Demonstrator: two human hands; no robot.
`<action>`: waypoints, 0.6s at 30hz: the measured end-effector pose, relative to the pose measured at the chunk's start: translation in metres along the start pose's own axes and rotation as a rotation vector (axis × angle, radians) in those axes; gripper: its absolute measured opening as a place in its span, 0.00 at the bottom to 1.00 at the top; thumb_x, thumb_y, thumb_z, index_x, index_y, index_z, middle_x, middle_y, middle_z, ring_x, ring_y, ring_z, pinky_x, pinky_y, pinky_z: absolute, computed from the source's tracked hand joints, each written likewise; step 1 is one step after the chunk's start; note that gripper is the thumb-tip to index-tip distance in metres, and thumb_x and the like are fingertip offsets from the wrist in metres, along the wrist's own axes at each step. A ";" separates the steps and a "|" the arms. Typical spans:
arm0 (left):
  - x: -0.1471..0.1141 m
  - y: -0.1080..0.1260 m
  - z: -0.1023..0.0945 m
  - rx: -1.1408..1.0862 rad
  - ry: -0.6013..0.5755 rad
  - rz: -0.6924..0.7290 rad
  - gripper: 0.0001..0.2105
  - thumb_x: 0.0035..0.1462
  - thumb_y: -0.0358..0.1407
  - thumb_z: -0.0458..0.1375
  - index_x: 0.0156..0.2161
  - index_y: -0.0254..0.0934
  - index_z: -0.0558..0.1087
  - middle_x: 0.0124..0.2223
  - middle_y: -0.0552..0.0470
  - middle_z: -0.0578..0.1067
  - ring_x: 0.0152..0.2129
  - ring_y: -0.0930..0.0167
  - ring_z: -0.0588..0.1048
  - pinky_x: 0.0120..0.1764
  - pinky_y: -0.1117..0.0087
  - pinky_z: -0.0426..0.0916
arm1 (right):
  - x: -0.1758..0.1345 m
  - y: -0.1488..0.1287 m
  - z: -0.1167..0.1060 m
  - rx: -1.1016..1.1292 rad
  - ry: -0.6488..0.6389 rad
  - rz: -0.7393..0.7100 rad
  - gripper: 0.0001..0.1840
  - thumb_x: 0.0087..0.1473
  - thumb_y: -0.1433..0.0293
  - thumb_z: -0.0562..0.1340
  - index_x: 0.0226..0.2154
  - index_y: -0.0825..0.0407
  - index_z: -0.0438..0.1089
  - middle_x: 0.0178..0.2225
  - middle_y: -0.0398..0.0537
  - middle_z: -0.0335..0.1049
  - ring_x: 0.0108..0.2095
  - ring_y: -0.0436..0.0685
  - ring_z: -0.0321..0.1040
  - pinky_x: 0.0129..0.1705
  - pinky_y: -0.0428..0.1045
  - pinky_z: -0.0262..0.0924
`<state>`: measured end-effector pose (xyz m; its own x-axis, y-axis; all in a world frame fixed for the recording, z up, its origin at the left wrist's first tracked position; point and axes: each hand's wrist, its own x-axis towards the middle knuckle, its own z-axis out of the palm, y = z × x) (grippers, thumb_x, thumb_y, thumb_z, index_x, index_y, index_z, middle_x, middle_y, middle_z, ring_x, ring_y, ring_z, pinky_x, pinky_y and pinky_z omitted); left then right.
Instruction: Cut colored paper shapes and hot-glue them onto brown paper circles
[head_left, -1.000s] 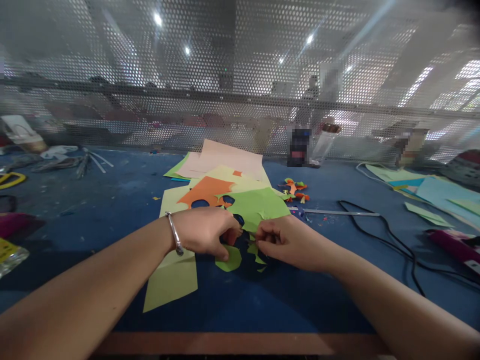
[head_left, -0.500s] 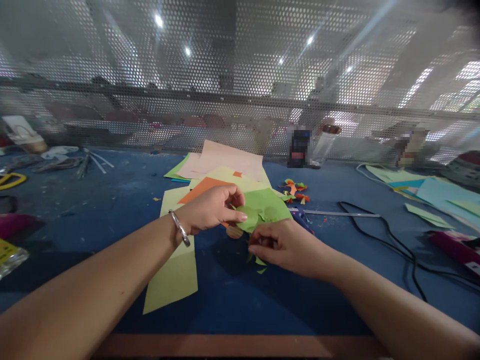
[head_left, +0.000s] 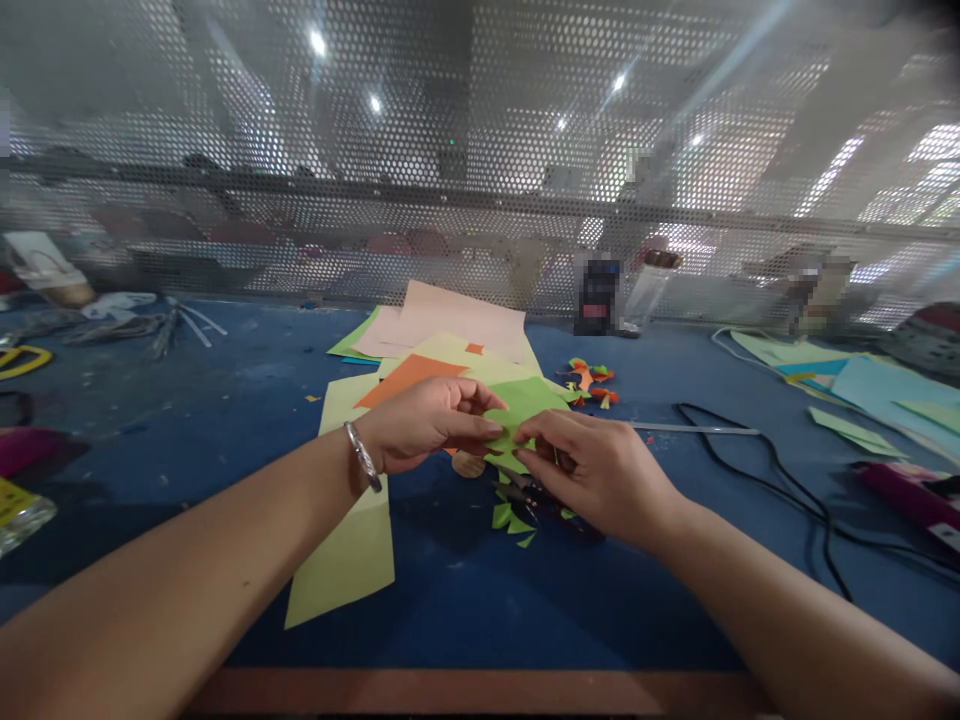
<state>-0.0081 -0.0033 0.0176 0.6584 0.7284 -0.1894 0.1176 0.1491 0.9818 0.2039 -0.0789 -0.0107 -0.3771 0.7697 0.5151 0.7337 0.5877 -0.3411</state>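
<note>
While the left hand point(head_left: 429, 425) and right hand point(head_left: 611, 468), fingertips nearly together, pinch a green paper piece point(head_left: 510, 432) mid-frame, I see scissors point(head_left: 523, 489) half hidden below; upper right, a clear jar point(head_left: 646, 295) blurs, contents unreadable

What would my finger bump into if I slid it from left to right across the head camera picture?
Yellow loop → white strips → silver bracelet → left hand → right hand → magenta thing by the right edge.
</note>
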 end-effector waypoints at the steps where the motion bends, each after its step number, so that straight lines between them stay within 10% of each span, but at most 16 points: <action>1: 0.000 0.000 0.001 0.000 -0.012 -0.006 0.15 0.51 0.34 0.71 0.41 0.32 0.73 0.36 0.49 0.78 0.32 0.72 0.78 0.35 0.71 0.72 | 0.000 0.001 0.000 0.009 0.011 -0.001 0.05 0.62 0.69 0.61 0.38 0.51 0.73 0.30 0.43 0.73 0.27 0.50 0.66 0.30 0.46 0.55; 18: -0.001 -0.009 0.018 0.273 0.089 0.267 0.13 0.53 0.35 0.69 0.44 0.34 0.78 0.30 0.54 0.79 0.24 0.76 0.75 0.26 0.77 0.67 | 0.006 0.002 -0.002 0.278 0.084 0.279 0.04 0.56 0.68 0.62 0.30 0.51 0.70 0.22 0.39 0.64 0.22 0.49 0.60 0.24 0.45 0.55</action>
<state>0.0040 -0.0176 0.0086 0.6269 0.7745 0.0842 0.1522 -0.2278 0.9617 0.2040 -0.0732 -0.0069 -0.1291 0.8928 0.4315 0.6163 0.4131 -0.6705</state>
